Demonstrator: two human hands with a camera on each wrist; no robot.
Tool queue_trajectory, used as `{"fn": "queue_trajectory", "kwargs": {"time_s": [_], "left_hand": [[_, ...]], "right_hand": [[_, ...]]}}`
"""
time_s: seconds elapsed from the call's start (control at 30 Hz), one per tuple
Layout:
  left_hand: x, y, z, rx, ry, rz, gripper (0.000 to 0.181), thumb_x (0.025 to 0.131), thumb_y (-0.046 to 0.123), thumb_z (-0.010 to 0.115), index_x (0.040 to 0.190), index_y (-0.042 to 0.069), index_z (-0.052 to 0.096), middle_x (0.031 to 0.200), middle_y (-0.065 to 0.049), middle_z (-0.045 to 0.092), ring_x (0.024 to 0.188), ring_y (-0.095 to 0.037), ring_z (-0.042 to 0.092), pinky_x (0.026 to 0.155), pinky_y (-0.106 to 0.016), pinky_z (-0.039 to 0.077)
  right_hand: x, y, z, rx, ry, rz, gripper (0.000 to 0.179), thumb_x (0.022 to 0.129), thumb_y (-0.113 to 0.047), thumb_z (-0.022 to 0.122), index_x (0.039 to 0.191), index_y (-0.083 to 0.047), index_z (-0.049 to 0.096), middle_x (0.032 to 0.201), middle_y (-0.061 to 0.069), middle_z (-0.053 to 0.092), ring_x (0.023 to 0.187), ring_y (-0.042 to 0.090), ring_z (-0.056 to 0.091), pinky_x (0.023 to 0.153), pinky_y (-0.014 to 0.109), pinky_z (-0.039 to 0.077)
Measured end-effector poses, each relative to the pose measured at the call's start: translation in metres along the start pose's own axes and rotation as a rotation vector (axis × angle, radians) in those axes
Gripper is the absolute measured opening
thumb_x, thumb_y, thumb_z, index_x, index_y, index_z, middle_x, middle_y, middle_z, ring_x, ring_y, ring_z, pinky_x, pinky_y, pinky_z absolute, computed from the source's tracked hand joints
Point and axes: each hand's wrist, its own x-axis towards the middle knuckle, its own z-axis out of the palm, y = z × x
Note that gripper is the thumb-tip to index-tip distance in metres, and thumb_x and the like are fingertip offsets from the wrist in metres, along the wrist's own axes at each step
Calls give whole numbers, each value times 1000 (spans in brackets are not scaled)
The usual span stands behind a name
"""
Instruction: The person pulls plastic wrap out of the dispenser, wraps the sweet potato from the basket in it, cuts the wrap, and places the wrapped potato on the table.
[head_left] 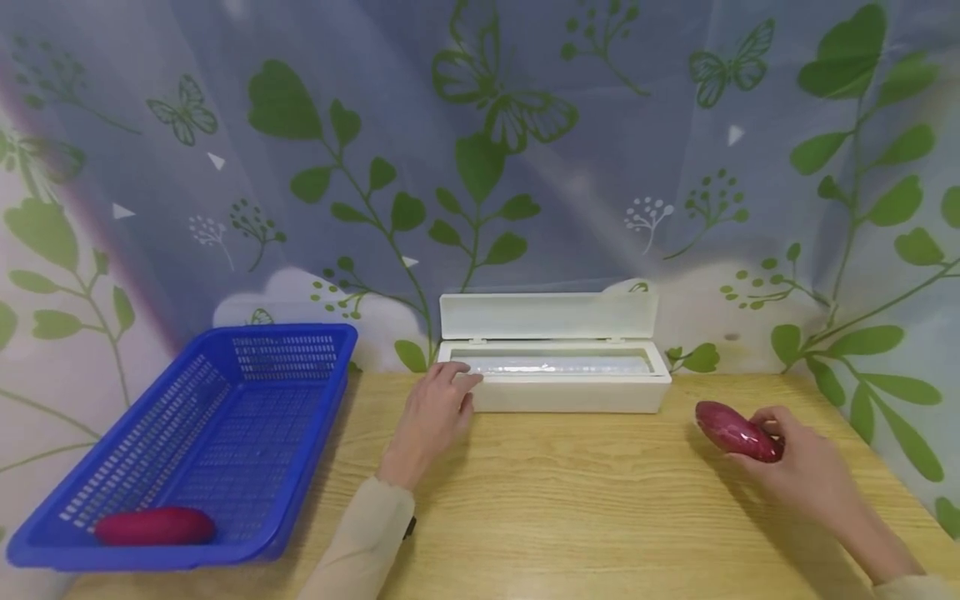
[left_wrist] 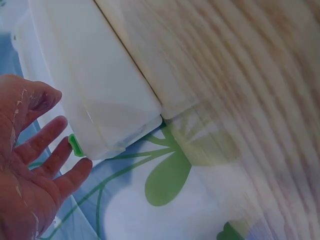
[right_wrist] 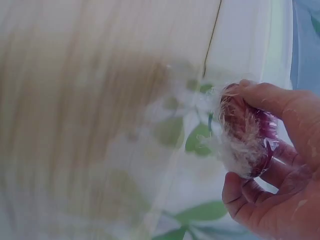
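A purple-red sweet potato (head_left: 738,432), wrapped in shiny cling film, is in my right hand (head_left: 806,467) above the right side of the table. In the right wrist view, thumb and fingers grip the sweet potato (right_wrist: 245,132), with crumpled film at its near end. My left hand (head_left: 438,408) is at the left end of a white cling film box (head_left: 570,396), fingers loosely bent and holding nothing. The box's lid (head_left: 547,317) stands raised, and a roll of clear film (head_left: 555,365) lies inside. A green tab (left_wrist: 76,145) shows near my left fingers in the left wrist view.
On the left stands a blue plastic basket (head_left: 300,492) with another red sweet potato (head_left: 155,527) at its near end. The wooden table (head_left: 570,508) meets a leaf-patterned curtain (head_left: 600,167) right behind the box, with more curtain at both sides.
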Motion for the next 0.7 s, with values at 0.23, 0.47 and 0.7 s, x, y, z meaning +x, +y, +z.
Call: {"fn": "queue_trajectory", "kwargs": {"time_s": [0.23, 0.47, 0.7], "left_hand": [[0, 1, 0, 37, -42, 13, 30, 87, 5, 74, 115, 13, 76, 115, -8, 74, 108, -30, 66, 91, -38, 59], [-1, 1, 1, 50, -68, -6, 32, 88, 6, 73, 118, 14, 74, 118, -8, 73, 111, -31, 64, 90, -38, 60], [-2, 2, 1, 40, -78, -17, 33, 88, 6, 73, 120, 14, 74, 120, -8, 72, 113, -32, 63, 90, -39, 60]], "right_hand": [[0, 33, -13, -25, 12, 93, 58, 76, -33, 89, 108, 1, 55, 111, 42, 65, 81, 42, 72, 54, 26, 42], [2, 49, -22, -84, -70, 169, 62, 80, -43, 86, 103, 1, 48, 112, 45, 60, 73, 36, 65, 54, 31, 40], [1, 53, -25, -118, -183, 157, 62, 79, -41, 87, 97, 0, 44, 94, 34, 65, 68, 23, 55, 54, 31, 40]]}}
